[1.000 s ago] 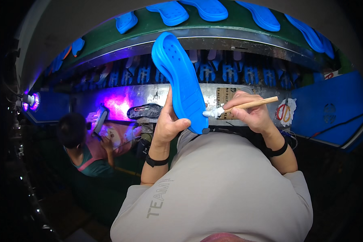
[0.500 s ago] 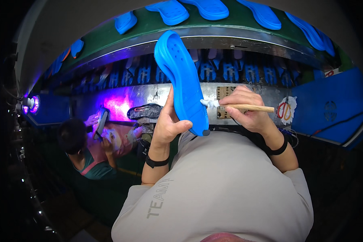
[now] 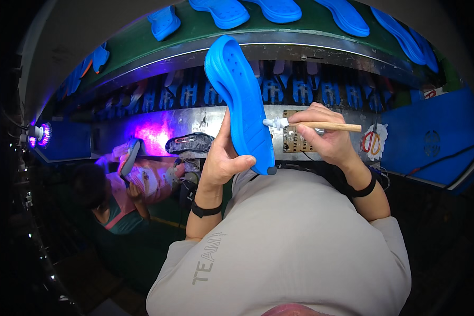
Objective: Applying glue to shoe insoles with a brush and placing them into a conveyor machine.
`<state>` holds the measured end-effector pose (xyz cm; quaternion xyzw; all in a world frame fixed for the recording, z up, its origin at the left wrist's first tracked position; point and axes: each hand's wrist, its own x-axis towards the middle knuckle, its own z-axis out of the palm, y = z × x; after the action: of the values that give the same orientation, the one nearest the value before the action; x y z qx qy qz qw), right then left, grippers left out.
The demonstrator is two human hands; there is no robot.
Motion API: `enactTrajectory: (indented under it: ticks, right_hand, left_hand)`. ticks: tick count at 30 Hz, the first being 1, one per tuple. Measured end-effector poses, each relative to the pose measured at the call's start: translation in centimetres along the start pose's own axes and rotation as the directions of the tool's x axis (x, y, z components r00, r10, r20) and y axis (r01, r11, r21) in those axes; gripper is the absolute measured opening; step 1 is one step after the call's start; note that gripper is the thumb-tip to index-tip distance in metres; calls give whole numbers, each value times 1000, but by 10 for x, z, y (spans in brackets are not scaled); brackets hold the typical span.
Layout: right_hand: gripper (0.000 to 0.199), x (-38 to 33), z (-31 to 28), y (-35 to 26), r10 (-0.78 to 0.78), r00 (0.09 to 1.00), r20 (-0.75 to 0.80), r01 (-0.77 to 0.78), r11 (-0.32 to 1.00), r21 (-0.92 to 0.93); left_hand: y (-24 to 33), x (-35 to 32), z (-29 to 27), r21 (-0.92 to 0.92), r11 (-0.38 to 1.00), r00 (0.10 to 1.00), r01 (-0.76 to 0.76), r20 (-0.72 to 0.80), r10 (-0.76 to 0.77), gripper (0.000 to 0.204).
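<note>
A blue shoe sole (image 3: 242, 105) is held up in front of me, its holed end pointing away and its dark-tipped end near my shirt. My left hand (image 3: 225, 152) grips it from the left, with the thumb across its near edge. In my right hand (image 3: 324, 136) is a brush (image 3: 329, 126) with a wooden handle, held in a pinch. White, fluffy-looking bristles touch the right edge of the sole. The palm side of the sole and the fingers under it are hidden.
Several blue soles (image 3: 221, 13) lie on the green conveyor (image 3: 310, 26) beyond a metal ledge. On the metal bench (image 3: 205, 118) rest a dark sole-shaped piece (image 3: 189, 142) and a brown printed card (image 3: 296, 141). Red-and-orange-handled scissors (image 3: 371, 143) lie right. A co-worker (image 3: 116, 197) sits left, near a purple lamp (image 3: 39, 136).
The brush and my right hand have shifted slightly away from me along the sole's right edge. The sole has tilted a little. The co-worker's hands have moved with their sole.
</note>
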<state>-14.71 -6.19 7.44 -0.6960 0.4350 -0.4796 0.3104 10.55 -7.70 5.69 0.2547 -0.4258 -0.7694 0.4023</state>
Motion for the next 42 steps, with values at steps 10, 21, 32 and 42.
enactTrajectory:
  ticks: [10, 21, 32, 42]
  right_hand:
    - [14, -12, -5, -7, -33, 999, -9, 34, 980, 198]
    - [18, -33, -10, 12, 252, 947, -199, -140, 882, 450]
    - [18, -25, 2, 19, 317, 935, -159, -219, 868, 446]
    - [18, -35, 2, 44, 373, 920, -121, -298, 866, 400]
  left_hand:
    - [-2, 1, -8, -196, 980, 999, -47, 4, 49, 105]
    - [-21, -2, -40, -913, 377, 948, 158, 247, 200, 97]
    - [-21, -10, -61, -936, 303, 929, 179, 262, 262, 95]
    - [2, -14, -82, -764, 631, 949, 130, 281, 144, 108]
